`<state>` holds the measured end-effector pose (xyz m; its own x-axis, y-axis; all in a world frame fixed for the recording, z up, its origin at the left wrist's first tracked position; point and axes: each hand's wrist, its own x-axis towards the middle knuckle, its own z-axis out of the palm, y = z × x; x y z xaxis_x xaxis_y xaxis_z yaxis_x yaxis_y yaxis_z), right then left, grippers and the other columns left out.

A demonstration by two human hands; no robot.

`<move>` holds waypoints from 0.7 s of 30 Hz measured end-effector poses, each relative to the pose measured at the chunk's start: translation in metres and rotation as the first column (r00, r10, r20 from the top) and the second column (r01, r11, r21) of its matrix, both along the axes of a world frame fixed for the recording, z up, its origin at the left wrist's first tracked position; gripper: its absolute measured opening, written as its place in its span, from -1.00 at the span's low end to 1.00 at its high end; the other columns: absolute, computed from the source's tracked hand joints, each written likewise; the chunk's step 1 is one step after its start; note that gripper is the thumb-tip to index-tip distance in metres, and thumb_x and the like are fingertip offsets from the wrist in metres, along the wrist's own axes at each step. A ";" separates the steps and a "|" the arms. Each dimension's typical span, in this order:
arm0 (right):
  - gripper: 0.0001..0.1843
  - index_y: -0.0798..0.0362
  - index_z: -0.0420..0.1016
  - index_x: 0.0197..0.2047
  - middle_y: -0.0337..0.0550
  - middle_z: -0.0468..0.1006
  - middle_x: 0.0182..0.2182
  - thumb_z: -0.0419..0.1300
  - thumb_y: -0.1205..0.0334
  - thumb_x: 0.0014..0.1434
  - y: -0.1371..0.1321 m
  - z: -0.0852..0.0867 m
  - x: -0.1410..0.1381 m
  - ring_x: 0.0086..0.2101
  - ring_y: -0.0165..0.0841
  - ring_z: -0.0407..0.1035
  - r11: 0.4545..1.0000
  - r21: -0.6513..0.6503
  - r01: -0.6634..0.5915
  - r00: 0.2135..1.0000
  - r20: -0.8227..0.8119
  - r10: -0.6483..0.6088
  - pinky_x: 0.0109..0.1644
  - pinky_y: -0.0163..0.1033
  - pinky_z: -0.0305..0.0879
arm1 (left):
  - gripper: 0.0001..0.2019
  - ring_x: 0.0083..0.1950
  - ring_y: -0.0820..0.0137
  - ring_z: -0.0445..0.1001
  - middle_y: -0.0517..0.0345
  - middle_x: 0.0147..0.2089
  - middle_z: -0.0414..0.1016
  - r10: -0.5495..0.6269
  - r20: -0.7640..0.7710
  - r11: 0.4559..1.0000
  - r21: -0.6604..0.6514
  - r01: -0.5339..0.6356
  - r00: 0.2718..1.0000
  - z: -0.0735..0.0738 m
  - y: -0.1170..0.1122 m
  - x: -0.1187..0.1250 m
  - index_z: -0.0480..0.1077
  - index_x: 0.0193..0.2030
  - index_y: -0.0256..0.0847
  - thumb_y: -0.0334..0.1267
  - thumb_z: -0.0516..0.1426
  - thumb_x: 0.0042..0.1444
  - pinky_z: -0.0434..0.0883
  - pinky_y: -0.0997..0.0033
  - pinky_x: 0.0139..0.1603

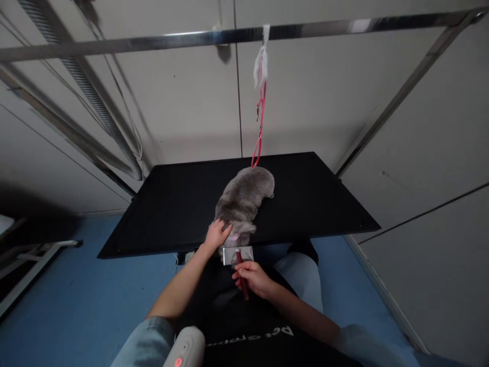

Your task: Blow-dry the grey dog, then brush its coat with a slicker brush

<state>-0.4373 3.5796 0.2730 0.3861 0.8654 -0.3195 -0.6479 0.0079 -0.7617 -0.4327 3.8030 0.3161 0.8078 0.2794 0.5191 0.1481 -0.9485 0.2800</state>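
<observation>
A small grey, short-coated dog (246, 193) lies across the black grooming table (171, 199), its head end at the near edge. A bit of pink shows at its neck. My left hand (218, 234) is curled over its neck and shoulder, fingers against the fur. In my right hand (252, 278) is the dark red handle of a slicker brush (228, 256). The brush's broad, pale metal head is up against the dog's head, hiding most of its face. I cannot see the bristles.
A metal bar (321, 30) spans above the table, with a pink leash (263, 112) hanging from a white tie (261, 66). A grey corrugated hose (95, 107) runs down the left. Close to me is a white device (186, 346) with a red light.
</observation>
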 end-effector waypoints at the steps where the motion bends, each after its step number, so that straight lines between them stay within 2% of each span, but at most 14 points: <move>1: -0.54 0.12 0.40 -0.22 -0.16 0.57 -0.45 0.37 0.08 -0.16 -0.003 0.003 0.000 -0.51 -0.39 0.43 1.000 -0.016 -0.025 1.000 -0.007 0.025 -0.36 -0.20 0.30 | -0.71 -0.34 0.36 0.38 0.08 -0.42 0.36 -0.016 0.035 1.000 -0.010 0.016 0.999 -0.003 0.004 0.000 0.29 -0.53 -0.19 -0.13 0.03 0.17 0.31 0.42 -0.30; 8: -0.64 0.11 0.39 -0.17 -0.18 0.56 -0.48 0.28 0.19 -0.07 -0.020 0.022 0.007 -0.54 -0.42 0.43 0.968 -0.084 -0.235 0.972 -0.049 0.232 -0.44 -0.31 0.27 | -0.65 -0.49 0.42 0.28 0.16 -0.57 0.25 0.015 0.145 0.997 -0.074 -0.004 0.989 -0.021 0.013 0.003 0.11 -0.66 -0.15 -0.20 -0.02 0.14 0.22 0.43 -0.41; 10: -0.65 0.12 0.42 -0.17 -0.18 0.56 -0.49 0.26 0.21 -0.07 -0.023 0.027 0.006 -0.56 -0.43 0.41 0.924 -0.086 -0.372 0.928 -0.053 0.369 -0.47 -0.34 0.25 | -0.66 -0.49 0.43 0.27 0.17 -0.57 0.25 0.023 0.159 0.995 -0.098 -0.007 0.987 -0.024 0.015 0.004 0.11 -0.65 -0.15 -0.20 -0.03 0.14 0.21 0.43 -0.42; 12: -0.67 0.14 0.46 -0.20 -0.15 0.57 -0.47 0.25 0.21 -0.09 -0.019 0.032 0.004 -0.59 -0.44 0.39 0.853 -0.073 -0.516 0.856 -0.019 0.516 -0.51 -0.36 0.22 | -0.67 -0.50 0.43 0.26 0.17 -0.58 0.25 0.034 0.162 0.993 -0.120 -0.015 0.986 -0.026 0.017 0.005 0.12 -0.64 -0.15 -0.21 -0.04 0.14 0.21 0.43 -0.42; 13: -0.69 0.14 0.48 -0.23 -0.14 0.58 -0.45 0.26 0.19 -0.08 -0.015 0.033 0.004 -0.60 -0.46 0.38 0.848 -0.063 -0.525 0.849 0.031 0.528 -0.52 -0.37 0.20 | -0.68 -0.50 0.43 0.26 0.17 -0.58 0.25 0.042 0.160 0.991 -0.130 -0.021 0.986 -0.027 0.018 0.005 0.12 -0.65 -0.15 -0.21 -0.04 0.13 0.20 0.43 -0.43; 14: -0.70 0.14 0.49 -0.26 -0.14 0.58 -0.43 0.26 0.17 -0.08 -0.010 0.034 0.005 -0.60 -0.48 0.37 0.883 -0.053 -0.466 0.877 0.104 0.469 -0.52 -0.37 0.19 | -0.68 -0.51 0.43 0.26 0.17 -0.58 0.25 0.050 0.159 0.990 -0.138 -0.028 0.986 -0.028 0.019 0.006 0.12 -0.65 -0.14 -0.21 -0.05 0.12 0.20 0.43 -0.43; 16: -0.70 0.12 0.49 -0.30 -0.17 0.58 -0.39 0.27 0.10 -0.08 0.002 0.031 0.010 -0.57 -0.50 0.36 0.981 -0.023 -0.195 0.948 0.252 0.194 -0.49 -0.37 0.19 | -0.69 -0.51 0.43 0.25 0.17 -0.58 0.25 0.065 0.155 0.988 -0.151 -0.042 0.986 -0.031 0.021 0.006 0.11 -0.65 -0.14 -0.20 -0.05 0.11 0.20 0.42 -0.43; 17: -0.69 0.12 0.48 -0.32 -0.18 0.57 -0.39 0.28 0.07 -0.09 0.006 0.027 0.012 -0.55 -0.50 0.37 0.997 -0.013 -0.078 0.953 0.294 0.078 -0.46 -0.36 0.21 | -0.69 -0.50 0.42 0.26 0.16 -0.58 0.25 0.073 0.153 0.986 -0.157 -0.049 0.986 -0.032 0.022 0.006 0.11 -0.65 -0.14 -0.20 -0.06 0.10 0.21 0.42 -0.43; 18: -0.66 0.12 0.48 -0.32 -0.19 0.57 -0.40 0.29 0.03 -0.10 0.008 0.021 0.013 -0.54 -0.48 0.37 1.000 -0.016 -0.008 0.952 0.307 0.013 -0.44 -0.34 0.24 | -0.70 -0.50 0.42 0.26 0.16 -0.58 0.25 0.080 0.150 0.985 -0.163 -0.055 0.986 -0.033 0.023 0.006 0.12 -0.65 -0.14 -0.20 -0.06 0.09 0.21 0.42 -0.42; 21: -0.56 0.13 0.46 -0.29 -0.19 0.55 -0.46 0.31 -0.04 -0.14 -0.003 0.003 0.007 -0.52 -0.42 0.41 0.985 -0.077 -0.151 0.965 0.205 0.164 -0.42 -0.29 0.28 | -0.72 -0.49 0.42 0.28 0.16 -0.58 0.27 0.088 0.133 0.983 -0.173 -0.064 0.987 -0.036 0.027 0.005 0.14 -0.65 -0.15 -0.22 -0.04 0.06 0.23 0.43 -0.41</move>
<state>-0.4302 3.5761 0.2756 0.3102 0.9022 -0.2998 -0.4632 -0.1320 -0.8764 -0.4272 3.8299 0.2799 0.7040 0.4300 0.5653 0.1665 -0.8737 0.4571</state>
